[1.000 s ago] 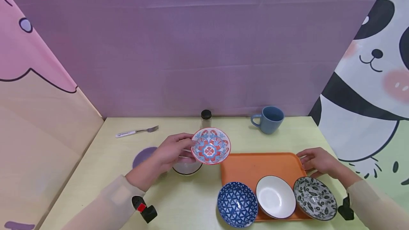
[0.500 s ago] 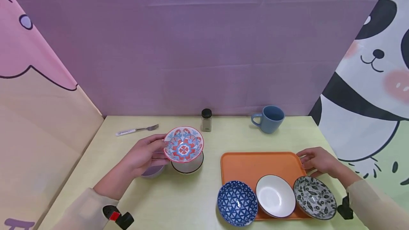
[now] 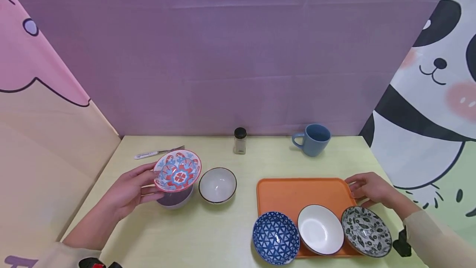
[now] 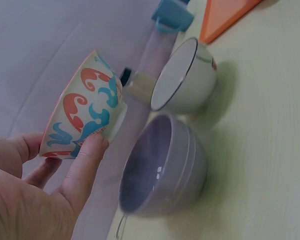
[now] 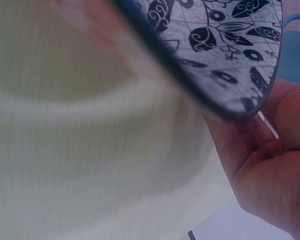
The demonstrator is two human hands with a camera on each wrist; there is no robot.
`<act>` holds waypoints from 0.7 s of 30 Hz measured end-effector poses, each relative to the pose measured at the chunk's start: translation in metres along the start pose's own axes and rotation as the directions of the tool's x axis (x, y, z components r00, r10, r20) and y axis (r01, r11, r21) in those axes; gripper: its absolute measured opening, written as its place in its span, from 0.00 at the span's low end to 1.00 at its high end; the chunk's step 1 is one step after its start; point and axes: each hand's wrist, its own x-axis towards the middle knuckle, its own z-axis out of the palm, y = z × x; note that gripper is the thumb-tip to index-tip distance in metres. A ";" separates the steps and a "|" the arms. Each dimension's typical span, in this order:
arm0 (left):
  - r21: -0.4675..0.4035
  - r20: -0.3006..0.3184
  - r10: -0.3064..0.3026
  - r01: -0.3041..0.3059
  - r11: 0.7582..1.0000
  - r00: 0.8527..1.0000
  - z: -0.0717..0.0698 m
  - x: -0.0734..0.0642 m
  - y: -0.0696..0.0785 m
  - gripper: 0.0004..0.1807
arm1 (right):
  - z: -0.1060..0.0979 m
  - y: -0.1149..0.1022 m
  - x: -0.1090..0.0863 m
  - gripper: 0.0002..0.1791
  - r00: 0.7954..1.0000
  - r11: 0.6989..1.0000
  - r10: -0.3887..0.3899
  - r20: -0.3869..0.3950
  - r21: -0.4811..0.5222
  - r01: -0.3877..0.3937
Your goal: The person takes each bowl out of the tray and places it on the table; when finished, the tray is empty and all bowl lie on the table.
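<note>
Red-rimmed bowl (image 3: 178, 171) | was in the air, near purple bowl (image 3: 174, 199) | left grip (image 3: 132, 189) pinched it | right grip (image 3: 372, 189) was beside orange tray (image 3: 305, 191), closure not clear | lifting was done, setting down was not

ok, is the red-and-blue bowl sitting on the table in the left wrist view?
No, the left hand holds the red-and-blue bowl up, clear of the table and the purple bowl.

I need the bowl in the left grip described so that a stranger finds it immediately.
Over the left half of the pale table, find the left grip. The bowl it holds partly hides the purple bowl in the head view. Unlike that and the white bowl nearby, it is off the table, patterned inside in red and blue.
</note>
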 end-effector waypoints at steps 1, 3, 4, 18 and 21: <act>-0.013 -0.004 0.001 -0.001 1.000 1.000 -0.006 -0.002 -0.001 0.28 | 0.000 0.000 0.000 0.28 1.000 1.000 0.004 -0.001 0.003 -0.004; -0.046 -0.006 0.006 -0.007 0.999 1.000 -0.017 -0.006 -0.003 0.22 | 0.000 0.000 0.000 0.28 1.000 1.000 0.005 0.000 0.002 -0.005; -0.063 -0.009 0.012 -0.012 0.998 1.000 -0.023 -0.009 -0.004 0.19 | 0.000 0.001 0.000 0.28 1.000 1.000 0.004 0.001 0.000 -0.004; -0.260 -0.048 0.072 -0.082 0.962 0.996 -0.082 -0.043 -0.021 0.20 | -0.001 0.003 -0.001 0.28 1.000 1.000 -0.003 0.000 0.001 0.003; -0.265 -0.068 0.049 -0.065 0.962 0.996 -0.090 -0.047 -0.029 0.20 | -0.001 0.003 -0.001 0.28 1.000 1.000 -0.001 0.001 -0.004 0.001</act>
